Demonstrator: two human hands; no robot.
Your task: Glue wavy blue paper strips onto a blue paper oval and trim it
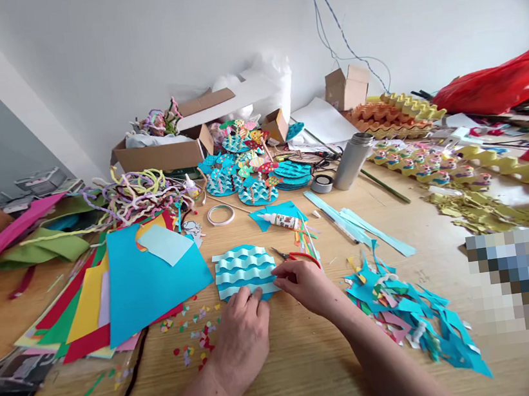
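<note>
A round blue paper piece lies on the table, crossed by several wavy light-blue strips. My left hand presses its fingertips on the lowest strip at the piece's front edge, fingers bent together. At the right end of that strip, my right hand pinches the strip between thumb and fingers. Orange-handled scissors lie just behind my right hand, partly hidden by it. A white glue bottle lies on a blue scrap behind the piece.
Coloured paper sheets are stacked at left. Blue scraps lie at right. Farther back are a tape roll, a grey bottle, finished blue crafts, a cardboard box and pale strips.
</note>
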